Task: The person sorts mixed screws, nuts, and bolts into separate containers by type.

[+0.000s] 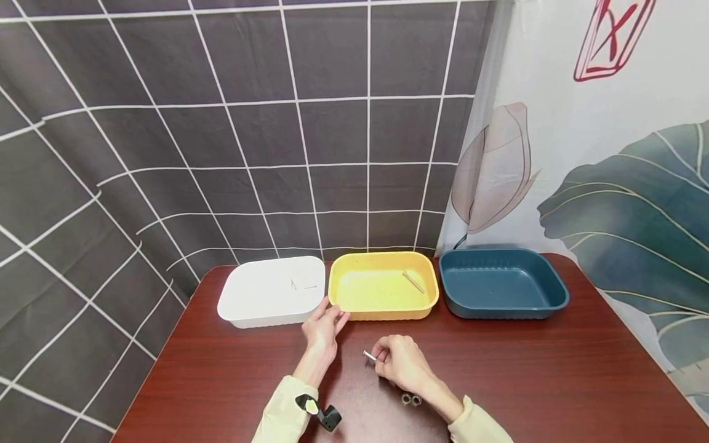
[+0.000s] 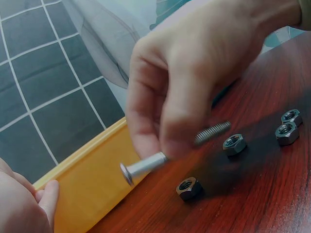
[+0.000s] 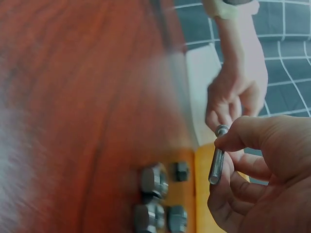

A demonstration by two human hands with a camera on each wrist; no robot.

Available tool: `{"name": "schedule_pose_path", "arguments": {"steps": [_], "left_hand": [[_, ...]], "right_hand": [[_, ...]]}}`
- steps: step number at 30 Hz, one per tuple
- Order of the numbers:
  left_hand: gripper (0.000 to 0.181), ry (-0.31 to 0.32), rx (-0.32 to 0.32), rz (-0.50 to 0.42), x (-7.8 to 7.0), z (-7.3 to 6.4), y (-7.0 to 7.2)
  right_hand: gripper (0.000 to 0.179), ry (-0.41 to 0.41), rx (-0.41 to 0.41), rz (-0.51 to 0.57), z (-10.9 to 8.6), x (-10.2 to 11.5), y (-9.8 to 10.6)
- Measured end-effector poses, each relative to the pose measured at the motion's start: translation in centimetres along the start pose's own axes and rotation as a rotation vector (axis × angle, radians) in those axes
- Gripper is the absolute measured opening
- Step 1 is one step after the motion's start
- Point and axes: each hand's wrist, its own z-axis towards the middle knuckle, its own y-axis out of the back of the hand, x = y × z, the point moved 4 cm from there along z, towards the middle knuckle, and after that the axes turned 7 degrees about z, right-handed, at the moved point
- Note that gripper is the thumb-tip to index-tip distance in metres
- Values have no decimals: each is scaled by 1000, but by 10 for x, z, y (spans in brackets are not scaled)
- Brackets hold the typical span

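Between thumb and fingers my right hand (image 1: 403,362) pinches a silver bolt (image 1: 369,355), held over the table in front of the yellow tray (image 1: 382,316). In the left wrist view the bolt (image 2: 145,166) shows its flat head at one end and bare thread at the other. My left hand (image 1: 322,332) holds the front left corner of the yellow tray, its thumb along the outer wall. Several hex nuts (image 2: 188,188) lie on the table below the right hand; two nuts (image 1: 412,399) show beside the right wrist in the head view.
Another bolt (image 1: 413,282) lies inside the yellow tray. To its left stands a white tray (image 1: 249,292) with small screws (image 1: 310,287) in it; a dark blue tray (image 1: 498,312) stands to the right. Behind them hangs a grid-patterned cloth (image 1: 332,135).
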Motion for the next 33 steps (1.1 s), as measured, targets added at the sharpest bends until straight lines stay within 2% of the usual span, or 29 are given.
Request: {"name": "schedule_pose_path", "arguments": {"steps": [5,11,19,26,33], "left_hand": [[55,1,-9,-2,0,1,0],[53,5,-21,1,1,3,1],[54,3,-24,0,3,4,2],[53,13,-22,4,5,2,1],[52,6,-29,-3,4,4,2]], "right_hand": [[14,-36,-27,115,8,1,15],[12,-151,-105,294,27,-5,40],[9,-253,-212,308,56,-15,62],[7,-366,-245,400,72,-26,63],[9,-405,-274,410,86,-28,64]]}}
